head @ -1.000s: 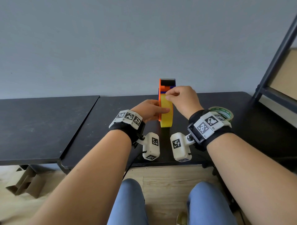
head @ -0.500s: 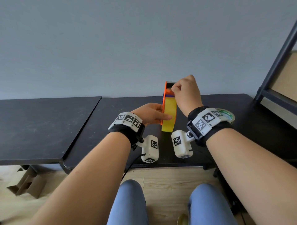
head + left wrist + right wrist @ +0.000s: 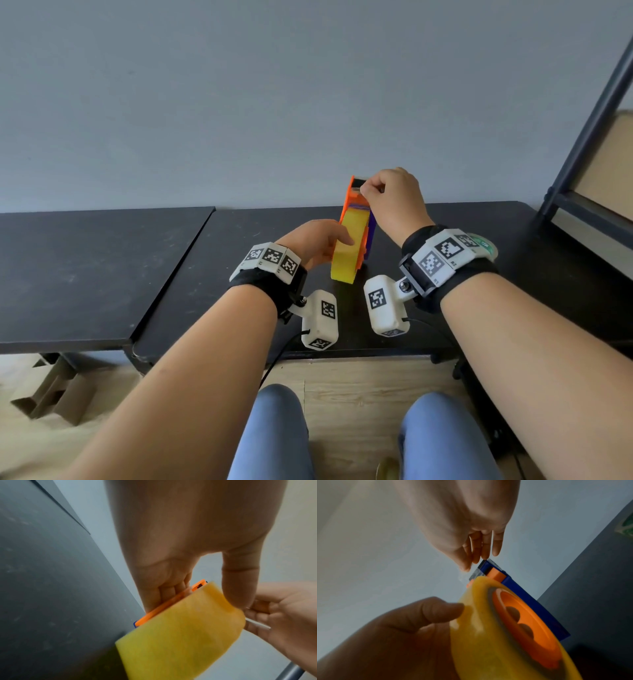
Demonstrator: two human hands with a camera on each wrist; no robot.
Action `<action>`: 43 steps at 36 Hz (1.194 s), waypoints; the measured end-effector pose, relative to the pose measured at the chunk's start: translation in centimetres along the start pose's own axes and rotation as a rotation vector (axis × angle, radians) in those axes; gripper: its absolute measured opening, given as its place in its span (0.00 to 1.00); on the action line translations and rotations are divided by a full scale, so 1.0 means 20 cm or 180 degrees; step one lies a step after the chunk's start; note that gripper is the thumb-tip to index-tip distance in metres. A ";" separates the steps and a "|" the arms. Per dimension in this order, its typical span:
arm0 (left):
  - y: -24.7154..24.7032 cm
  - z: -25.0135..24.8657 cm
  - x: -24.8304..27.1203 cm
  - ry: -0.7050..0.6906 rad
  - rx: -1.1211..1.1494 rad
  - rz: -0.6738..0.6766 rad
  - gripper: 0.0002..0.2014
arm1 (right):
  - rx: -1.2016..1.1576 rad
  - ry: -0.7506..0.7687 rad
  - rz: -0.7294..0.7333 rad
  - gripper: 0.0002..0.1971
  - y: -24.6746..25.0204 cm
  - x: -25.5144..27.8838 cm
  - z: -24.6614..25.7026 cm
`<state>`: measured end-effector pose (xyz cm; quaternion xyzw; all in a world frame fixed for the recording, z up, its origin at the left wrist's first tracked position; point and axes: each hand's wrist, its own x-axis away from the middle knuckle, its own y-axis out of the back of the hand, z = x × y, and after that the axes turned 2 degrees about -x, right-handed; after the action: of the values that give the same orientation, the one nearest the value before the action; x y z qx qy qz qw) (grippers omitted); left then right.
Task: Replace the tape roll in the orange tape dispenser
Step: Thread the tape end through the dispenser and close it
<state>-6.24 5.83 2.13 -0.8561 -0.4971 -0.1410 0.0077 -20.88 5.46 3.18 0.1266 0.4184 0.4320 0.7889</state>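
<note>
The orange tape dispenser [image 3: 352, 196] stands on end on the black table [image 3: 513, 274], leaning a little to the right. A yellow tape roll [image 3: 346, 246] sits on its orange hub [image 3: 522, 622], with a blue side plate [image 3: 532, 601] behind. My left hand [image 3: 320, 240] grips the dispenser, thumb [image 3: 240, 582] on the roll's face and fingers [image 3: 167, 592] on the orange side. At the dispenser's top end my right hand [image 3: 383, 193] pinches the clear tape end [image 3: 476, 573].
A green-labelled tape roll [image 3: 483, 244] lies flat on the table, partly hidden behind my right wrist. A second black table [image 3: 85, 274] adjoins on the left. A dark metal shelf frame [image 3: 582, 144] stands at the right. Cardboard pieces [image 3: 54, 394] lie on the floor.
My right hand rose from the top of the yellow roll to the dispenser's upper end, drawing the tape end along. The dispenser tipped slightly. My left hand kept its hold.
</note>
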 end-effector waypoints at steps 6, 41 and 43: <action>0.00 -0.01 0.00 0.0050 -0.0065 -0.0710 0.09 | -0.0206 -0.0224 0.0048 0.12 0.01 0.01 -0.03; -0.08 -0.06 0.01 -0.0328 -0.0715 -0.1229 0.14 | -0.0318 -0.0587 0.0692 0.06 0.09 0.05 0.00; -0.08 -0.06 0.01 -0.0317 -0.0704 -0.1220 0.14 | -0.0371 -0.0580 0.0845 0.08 0.10 0.06 0.00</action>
<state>-7.87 6.64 3.15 -0.7476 -0.6319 -0.1511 -0.1376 -21.69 7.54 3.73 0.1735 0.2990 0.5427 0.7655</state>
